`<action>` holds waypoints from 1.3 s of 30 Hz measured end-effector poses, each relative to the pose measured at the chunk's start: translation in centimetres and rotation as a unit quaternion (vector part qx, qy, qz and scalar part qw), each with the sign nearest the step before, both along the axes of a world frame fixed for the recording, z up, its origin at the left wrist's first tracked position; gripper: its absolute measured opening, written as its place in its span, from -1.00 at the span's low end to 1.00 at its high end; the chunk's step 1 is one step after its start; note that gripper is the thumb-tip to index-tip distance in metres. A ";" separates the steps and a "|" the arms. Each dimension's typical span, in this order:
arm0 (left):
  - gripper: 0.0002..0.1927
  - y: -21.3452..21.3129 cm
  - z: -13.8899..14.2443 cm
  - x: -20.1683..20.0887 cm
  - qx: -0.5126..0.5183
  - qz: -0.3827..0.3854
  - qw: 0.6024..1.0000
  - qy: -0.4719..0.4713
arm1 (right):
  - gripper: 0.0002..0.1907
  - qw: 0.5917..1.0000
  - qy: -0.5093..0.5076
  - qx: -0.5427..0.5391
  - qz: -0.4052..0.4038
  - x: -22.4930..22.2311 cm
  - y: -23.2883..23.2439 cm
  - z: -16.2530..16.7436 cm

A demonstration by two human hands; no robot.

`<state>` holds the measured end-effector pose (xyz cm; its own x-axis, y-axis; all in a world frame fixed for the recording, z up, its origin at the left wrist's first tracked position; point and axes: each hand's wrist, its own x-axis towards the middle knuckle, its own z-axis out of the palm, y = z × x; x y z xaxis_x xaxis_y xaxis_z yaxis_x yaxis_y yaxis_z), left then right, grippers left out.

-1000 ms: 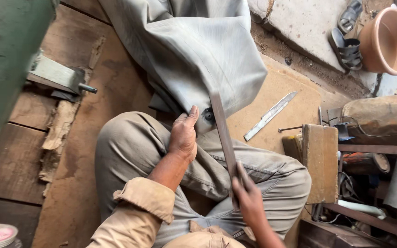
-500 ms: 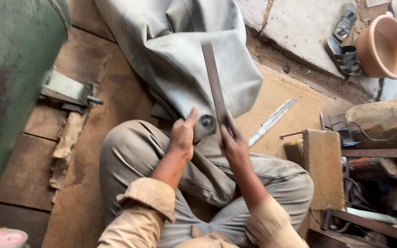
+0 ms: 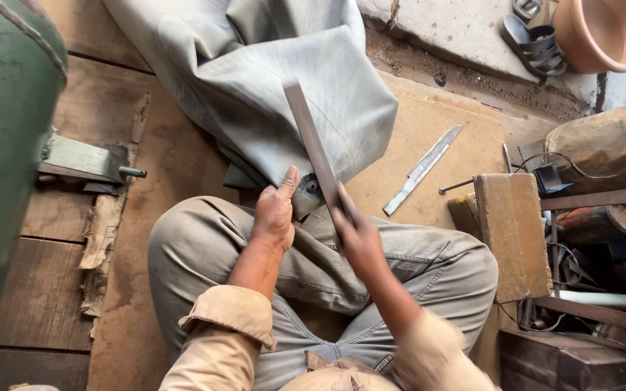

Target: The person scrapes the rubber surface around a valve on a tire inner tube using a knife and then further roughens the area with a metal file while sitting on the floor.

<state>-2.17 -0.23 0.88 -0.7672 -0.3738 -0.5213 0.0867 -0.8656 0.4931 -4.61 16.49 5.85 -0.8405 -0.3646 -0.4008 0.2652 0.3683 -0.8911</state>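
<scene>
I sit cross-legged in beige trousers on a wooden floor. My right hand (image 3: 356,235) grips the lower end of a long flat grey metal bar (image 3: 311,141), which slants up and to the left over a grey cloth (image 3: 269,80). My left hand (image 3: 275,210) rests on my left knee with the thumb up, touching a small round dark metal part (image 3: 307,190) at the cloth's edge. What sits under the cloth is hidden.
A bare knife blade (image 3: 422,170) lies on a board to the right. Beside it stand a wooden block (image 3: 512,235), cables and metal scraps. An orange bowl (image 3: 603,32) and sandals (image 3: 534,43) sit at top right; a green machine (image 3: 1,145) fills the left.
My right hand has lifted the metal bar from my lap up and forward, over the cloth. My left hand has stayed on the knee.
</scene>
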 end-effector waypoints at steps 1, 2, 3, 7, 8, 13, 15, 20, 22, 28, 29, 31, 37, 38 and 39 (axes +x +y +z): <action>-0.63 -0.1 0.1 -0.1 0.004 -0.006 1.000 -0.005 | -0.41 0.998 0.055 -0.013 0.006 -1.7 -1.6 -0.4; -0.62 -0.1 0.2 -0.2 0.009 -0.011 1.000 -0.012 | -0.43 0.994 0.108 -0.025 0.014 -2.9 -2.7 -0.7; -0.61 -0.1 0.4 -0.1 0.005 0.005 1.000 -0.022 | -0.43 0.996 0.077 -0.040 -0.001 -3.4 -3.0 -0.9; -0.55 0.0 0.9 -0.2 -0.030 0.039 0.997 -0.058 | -0.42 0.998 0.015 -0.062 -0.013 -1.9 1.6 0.7; -0.53 0.2 1.0 -0.1 -0.038 0.047 0.996 -0.073 | -0.44 1.000 -0.022 -0.004 -0.015 -0.7 3.9 1.4; -0.43 0.5 2.0 0.1 -0.034 -0.006 0.999 -0.037 | -0.38 0.989 -0.131 0.056 -0.023 6.8 11.5 3.9; -0.44 0.4 2.2 0.1 -0.037 -0.043 0.997 -0.052 | -0.38 0.992 -0.118 0.045 -0.023 7.0 10.8 3.6; -0.50 0.0 1.8 0.0 -0.056 -0.062 0.996 -0.019 | -0.41 0.999 -0.013 0.027 0.017 0.4 0.9 0.8; -0.49 0.0 1.5 -0.1 -0.064 -0.067 0.995 -0.022 | -0.40 1.000 0.003 -0.018 0.010 -2.5 -2.2 0.8; -0.35 0.5 0.8 0.2 -0.148 -0.055 0.985 -0.072 | -0.42 0.999 0.012 0.028 0.015 -1.9 1.2 2.8; -0.33 0.6 0.7 0.2 -0.143 -0.044 0.987 -0.059 | -0.44 0.998 0.014 0.057 0.029 -0.8 3.4 3.4; -0.25 1.0 0.5 0.2 -0.149 -0.054 0.985 -0.065 | -0.35 0.992 -0.080 0.092 0.042 1.8 7.6 4.6; -0.05 1.1 0.3 0.1 -0.139 -0.111 0.975 -0.131 | -0.33 0.989 -0.136 0.054 -0.010 6.0 8.1 4.2; 0.03 0.9 0.3 0.1 -0.128 -0.129 0.968 -0.171 | -0.34 0.994 -0.095 0.050 0.008 4.8 6.2 3.4; -0.05 0.7 0.4 0.2 -0.140 -0.116 0.974 -0.135 | -0.35 0.995 -0.069 0.061 0.025 3.2 4.1 2.6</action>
<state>-2.02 0.49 1.29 -0.6975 -0.3629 -0.6179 -0.2604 -0.6750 0.6904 -1.38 20.61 8.48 -0.7559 -0.3466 -0.5554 0.3612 0.4868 -0.7954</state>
